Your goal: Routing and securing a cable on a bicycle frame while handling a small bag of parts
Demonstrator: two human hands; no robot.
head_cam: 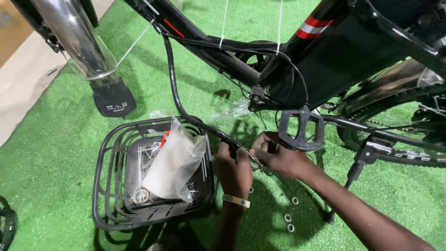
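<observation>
Both hands meet low beside a black bicycle frame (325, 51) that stands on green artificial turf (260, 18). The left hand (233, 169), with a pale band on its wrist, is curled shut around the end of a black sheathed cable (174, 88) that curves down from the frame's top tube. The right hand (278, 155) is just to the right of it, touching it, with its fingers pinched closed on the thin metal end of that same cable (254, 160); what exactly sits between the fingertips is too small to tell. Directly above the right hand, nearly touching its knuckles, hangs a black platform pedal (302, 130). To the right of that hand the kickstand (360, 160) props the bike on the turf, and below the right forearm three small metal washers (290, 216) lie loose on the grass. Just left of the left hand sits a black wire basket (104, 186), its rim close to the wrist. Inside it lies a clear plastic bag (174, 162) leaning upright, with something orange-red showing at its top, and beneath and beside the bag a scatter of small metal hardware and a small roll of tape (141, 196). Farther up and left of the hands a chrome mudguard (74, 37) ends in a black mud flap (114, 100).
</observation>
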